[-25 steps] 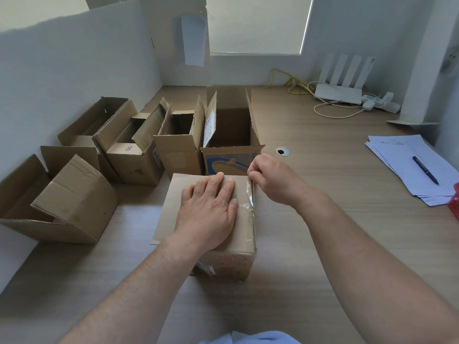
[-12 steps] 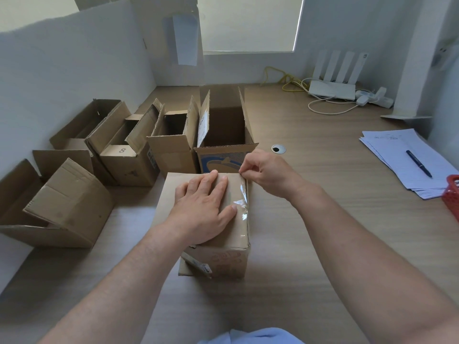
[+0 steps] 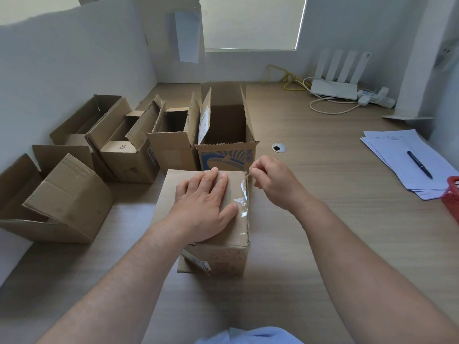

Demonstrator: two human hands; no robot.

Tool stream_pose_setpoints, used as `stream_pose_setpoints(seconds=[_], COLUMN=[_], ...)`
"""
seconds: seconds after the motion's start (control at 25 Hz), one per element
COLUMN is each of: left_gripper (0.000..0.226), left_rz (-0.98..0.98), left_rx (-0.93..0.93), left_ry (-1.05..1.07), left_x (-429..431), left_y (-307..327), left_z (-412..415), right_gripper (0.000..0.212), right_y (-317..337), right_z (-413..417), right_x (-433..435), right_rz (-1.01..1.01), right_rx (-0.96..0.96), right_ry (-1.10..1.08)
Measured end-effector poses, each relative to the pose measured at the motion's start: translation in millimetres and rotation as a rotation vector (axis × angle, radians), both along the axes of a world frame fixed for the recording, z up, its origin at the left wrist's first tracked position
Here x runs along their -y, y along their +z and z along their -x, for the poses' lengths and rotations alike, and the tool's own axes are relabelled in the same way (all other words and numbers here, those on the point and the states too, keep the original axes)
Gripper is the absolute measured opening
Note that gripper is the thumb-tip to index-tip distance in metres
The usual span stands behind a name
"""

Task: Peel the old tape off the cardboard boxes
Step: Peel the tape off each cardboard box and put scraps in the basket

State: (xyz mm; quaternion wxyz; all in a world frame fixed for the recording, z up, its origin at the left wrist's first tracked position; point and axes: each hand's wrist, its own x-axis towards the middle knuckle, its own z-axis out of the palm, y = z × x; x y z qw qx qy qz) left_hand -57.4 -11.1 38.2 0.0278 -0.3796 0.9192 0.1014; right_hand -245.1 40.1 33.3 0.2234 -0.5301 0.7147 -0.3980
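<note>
Brown corrugated cardboard formed the closed box [image 3: 223, 254] that stood on the wooden desk [image 3: 323, 244] directly in front of the person. A strip of clear tape [image 3: 243, 194] ran along the right edge of its top. Its long axis went from the far right corner back towards the person, and its middle stretch was crinkled and raised off the board.

The right hand [image 3: 275, 184] was the nearer one to the loose end. Its thumb and forefinger pinched the tape at that far corner, with the other fingers curled in. The left hand [image 3: 206, 207] lay flat on the lid, fingers [image 3: 211, 177] straight and close together, thumb just beside the crinkled stretch.

The stuck length lay on the near side of the pinch, so the pull would probably have to run back along the strip while the flat hand held the box down.

Several open boxes [image 3: 129, 155] stood to the left and behind.
</note>
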Motion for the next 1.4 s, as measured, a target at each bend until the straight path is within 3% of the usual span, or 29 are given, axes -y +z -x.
stream_pose_setpoints(seconds=[0.12,0.28,0.52,0.72,0.88,1.08,1.24,1.32,1.4], left_gripper=[0.104,0.13,0.133,0.138,0.136,0.138,0.141,0.141,0.141], left_rz=[-0.144,-0.224,-0.164,-0.145,-0.126,-0.114,-0.104,-0.105,-0.105], left_rx=[0.048,0.15,0.172,0.146,0.115,0.12,0.108,0.107,0.114], left_ry=[-0.088,-0.19,-0.24,-0.169,-0.073,-0.063,-0.041,-0.037,-0.037], left_x=[6,10,13,18,25,24,17,17,18], left_y=[9,13,6,4,5,3,-1,0,0], left_z=[-10,-16,-17,-7,-1,-1,-2,-2,-2], right_gripper=[0.021,0.028,0.019,0.02,0.022,0.024,0.032,0.018,0.018], right_y=[-1,1,7,10,20,19,21,24,21], right_z=[1,0,-2,2,17,21,22,23,17], right_x=[1,0,-3,-21,-38,-48,-50,-51,-53], right_rz=[0.054,0.032,-0.006,-0.028,0.107,0.21,0.349,0.297,0.214], right_rx=[0.251,0.15,0.032,0.077,0.215,0.167,0.278,0.177,0.062], right_ry=[-0.014,0.102,0.058,0.061,0.009,-0.029,-0.163,-0.163,-0.104])
